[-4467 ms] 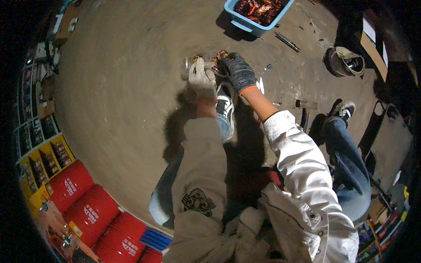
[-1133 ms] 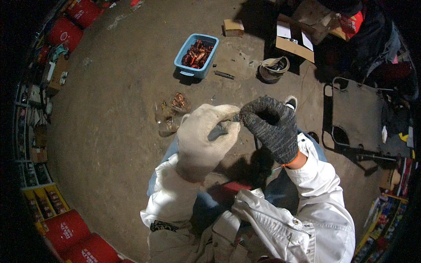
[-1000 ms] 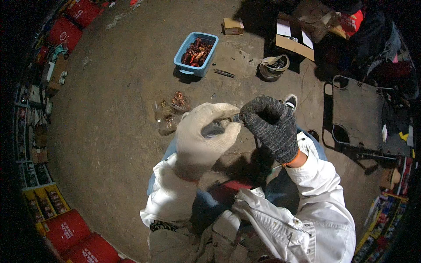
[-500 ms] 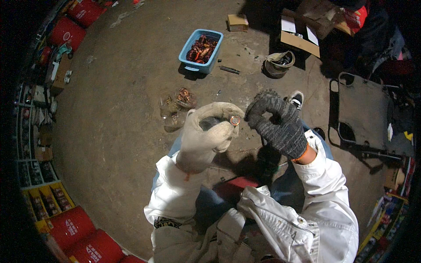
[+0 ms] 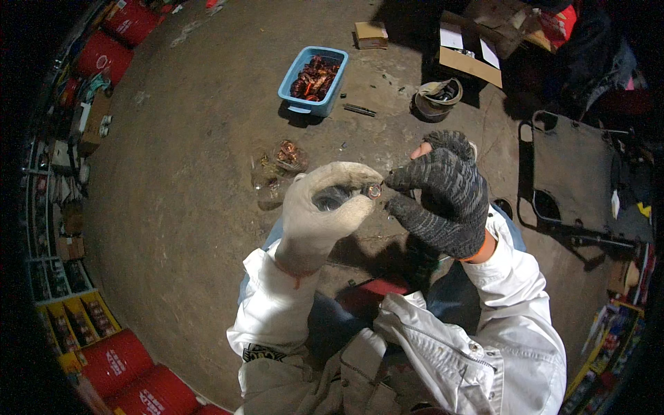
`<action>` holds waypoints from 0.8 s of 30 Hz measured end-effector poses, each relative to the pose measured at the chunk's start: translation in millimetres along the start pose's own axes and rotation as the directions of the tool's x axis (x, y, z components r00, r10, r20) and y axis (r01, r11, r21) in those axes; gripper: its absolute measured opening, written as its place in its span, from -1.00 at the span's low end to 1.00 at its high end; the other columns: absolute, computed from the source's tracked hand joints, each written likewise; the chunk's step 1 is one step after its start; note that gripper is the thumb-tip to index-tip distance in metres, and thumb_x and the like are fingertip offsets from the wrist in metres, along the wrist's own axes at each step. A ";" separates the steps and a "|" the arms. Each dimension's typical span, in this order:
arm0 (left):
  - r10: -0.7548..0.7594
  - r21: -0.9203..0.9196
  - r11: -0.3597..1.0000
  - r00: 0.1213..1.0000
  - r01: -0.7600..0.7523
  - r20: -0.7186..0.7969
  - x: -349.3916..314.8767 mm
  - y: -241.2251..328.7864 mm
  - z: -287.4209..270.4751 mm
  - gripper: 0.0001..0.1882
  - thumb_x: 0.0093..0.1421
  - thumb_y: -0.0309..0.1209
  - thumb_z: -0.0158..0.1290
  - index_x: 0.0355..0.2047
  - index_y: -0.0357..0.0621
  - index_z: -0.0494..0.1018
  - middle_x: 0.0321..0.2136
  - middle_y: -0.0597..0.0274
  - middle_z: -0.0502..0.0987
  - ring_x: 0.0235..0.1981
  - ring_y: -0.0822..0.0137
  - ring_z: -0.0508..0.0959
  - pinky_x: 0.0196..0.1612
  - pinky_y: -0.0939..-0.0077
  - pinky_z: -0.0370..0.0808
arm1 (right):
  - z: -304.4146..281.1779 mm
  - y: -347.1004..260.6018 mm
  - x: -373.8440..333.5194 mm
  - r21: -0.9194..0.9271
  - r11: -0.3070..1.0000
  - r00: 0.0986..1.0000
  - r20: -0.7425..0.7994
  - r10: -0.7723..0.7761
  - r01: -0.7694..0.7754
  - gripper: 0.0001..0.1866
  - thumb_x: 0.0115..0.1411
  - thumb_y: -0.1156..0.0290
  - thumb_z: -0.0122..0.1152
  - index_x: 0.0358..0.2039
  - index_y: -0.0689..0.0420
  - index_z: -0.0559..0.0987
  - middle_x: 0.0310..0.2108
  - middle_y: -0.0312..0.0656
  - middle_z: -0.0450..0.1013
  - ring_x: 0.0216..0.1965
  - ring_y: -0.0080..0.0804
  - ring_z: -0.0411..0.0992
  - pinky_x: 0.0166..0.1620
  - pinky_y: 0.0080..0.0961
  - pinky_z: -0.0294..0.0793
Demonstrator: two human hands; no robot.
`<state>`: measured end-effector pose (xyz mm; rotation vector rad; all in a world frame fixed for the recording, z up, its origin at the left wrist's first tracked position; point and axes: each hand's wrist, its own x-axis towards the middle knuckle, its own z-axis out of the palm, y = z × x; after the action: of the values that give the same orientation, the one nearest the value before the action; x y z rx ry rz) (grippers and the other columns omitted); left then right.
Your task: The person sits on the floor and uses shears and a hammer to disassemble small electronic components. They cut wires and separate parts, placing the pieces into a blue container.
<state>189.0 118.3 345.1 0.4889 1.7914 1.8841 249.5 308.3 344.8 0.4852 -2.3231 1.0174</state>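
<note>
My left hand (image 5: 315, 216), in a pale work glove, pinches a small round metal piece (image 5: 374, 191) with a coppery rim between thumb and forefinger. Its exact kind is too small to make out. Close by on the right is my right hand (image 5: 451, 197), in a dark grey knitted glove. Its thumb and forefinger are parted, with their tips beside the metal piece; whether they touch it I cannot tell. One bare fingertip shows at the far side of that glove.
Ahead on the floor stands a blue tub (image 5: 286, 90) of copper-coloured parts. Clear plastic bags (image 5: 287, 158) with coppery bits lie beyond my left hand. A bucket (image 5: 436, 104), an open carton (image 5: 470, 66) and a folding chair (image 5: 575, 169) are to the right. Red drums (image 5: 114, 363) line the left.
My right hand has spread its thumb and forefinger apart next to the metal piece, and its other fingers have shifted. My left hand keeps its pinch almost in place.
</note>
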 end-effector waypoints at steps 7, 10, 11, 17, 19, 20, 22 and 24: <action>0.026 0.068 0.997 0.999 -0.027 0.024 1.2 0.4 3.5 -0.74 -0.02 -0.55 0.12 -0.27 -0.35 0.49 -0.37 0.20 0.55 -0.35 0.51 0.53 -0.25 0.66 0.46 | 4.8 4.6 -2.6 -0.278 0.936 0.974 -0.010 -0.227 0.215 -0.65 -0.26 0.35 0.32 -0.33 -0.01 0.59 -0.42 -0.27 0.43 -0.28 -0.23 0.41 -0.18 -0.27 0.36; 0.031 0.054 0.998 0.999 -0.033 0.035 1.7 -3.4 4.5 -0.73 -0.02 -0.54 0.14 -0.26 -0.36 0.49 -0.33 0.18 0.55 -0.33 0.50 0.53 -0.23 0.65 0.48 | 1.8 8.1 -3.4 -0.341 0.896 0.956 0.037 -0.291 0.285 -0.62 -0.31 0.34 0.27 -0.33 0.01 0.58 -0.43 -0.27 0.43 -0.28 -0.21 0.40 -0.22 -0.26 0.38; 0.029 0.038 0.999 0.999 -0.031 0.038 1.7 -5.2 4.6 -0.72 -0.02 -0.53 0.15 -0.25 -0.35 0.49 -0.32 0.17 0.55 -0.32 0.49 0.53 -0.22 0.64 0.48 | 1.2 8.8 -3.6 -0.348 0.884 0.948 0.051 -0.315 0.312 -0.61 -0.31 0.34 0.25 -0.34 0.02 0.58 -0.43 -0.27 0.42 -0.27 -0.20 0.40 -0.23 -0.26 0.38; 0.162 0.137 0.975 0.981 -0.177 0.111 2.0 -14.3 1.6 -0.82 -0.05 -0.56 0.18 -0.37 -0.21 0.53 -0.32 0.12 0.55 -0.33 0.38 0.56 -0.24 0.62 0.49 | 6.6 8.8 -5.9 -0.300 0.924 0.971 0.044 -0.234 0.237 -0.62 -0.28 0.33 0.26 -0.33 0.07 0.54 -0.41 -0.19 0.40 -0.25 -0.10 0.39 -0.23 -0.20 0.38; 0.188 0.178 0.962 0.974 -0.209 0.126 0.8 -14.4 1.2 -0.84 -0.05 -0.57 0.18 -0.40 -0.21 0.52 -0.33 0.11 0.54 -0.34 0.36 0.57 -0.26 0.61 0.50 | 11.3 7.6 -7.5 -0.227 0.967 0.993 0.000 -0.117 0.114 -0.64 -0.25 0.33 0.28 -0.34 0.09 0.54 -0.41 -0.15 0.39 -0.25 -0.07 0.39 -0.22 -0.19 0.38; 0.189 0.191 0.959 0.975 -0.208 0.116 0.2 -14.1 1.8 -0.84 -0.05 -0.58 0.15 -0.38 -0.23 0.51 -0.35 0.13 0.53 -0.38 0.40 0.55 -0.31 0.63 0.48 | 12.6 7.4 -8.6 -0.181 0.981 0.997 0.046 -0.061 0.069 -0.71 -0.19 0.41 0.26 -0.37 0.13 0.51 -0.42 -0.12 0.39 -0.24 -0.01 0.39 -0.19 -0.16 0.38; 0.133 0.091 0.986 0.986 -0.142 0.100 -1.1 -13.5 3.6 -0.79 -0.04 -0.61 0.07 -0.32 -0.33 0.48 -0.41 0.21 0.52 -0.50 0.51 0.48 -0.45 0.68 0.42 | 17.5 7.4 -10.5 -0.040 0.999 1.000 0.002 0.006 -0.006 -0.70 -0.17 0.47 0.24 -0.33 0.17 0.49 -0.38 -0.10 0.40 -0.23 -0.01 0.39 -0.16 -0.15 0.38; 0.039 0.007 0.999 0.997 -0.039 0.068 -2.4 -13.2 5.1 -0.76 -0.02 -0.63 0.01 -0.27 -0.39 0.45 -0.47 0.26 0.50 -0.60 0.60 0.43 -0.57 0.73 0.36 | 19.2 9.4 -12.7 0.099 0.992 0.997 0.031 0.076 -0.079 -0.63 -0.11 0.53 0.19 -0.21 0.27 0.44 -0.30 -0.03 0.41 -0.22 0.04 0.39 -0.09 -0.15 0.37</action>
<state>195.3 121.3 332.5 0.5874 1.7583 1.8647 248.0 301.2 321.0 0.4526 -2.3390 1.1754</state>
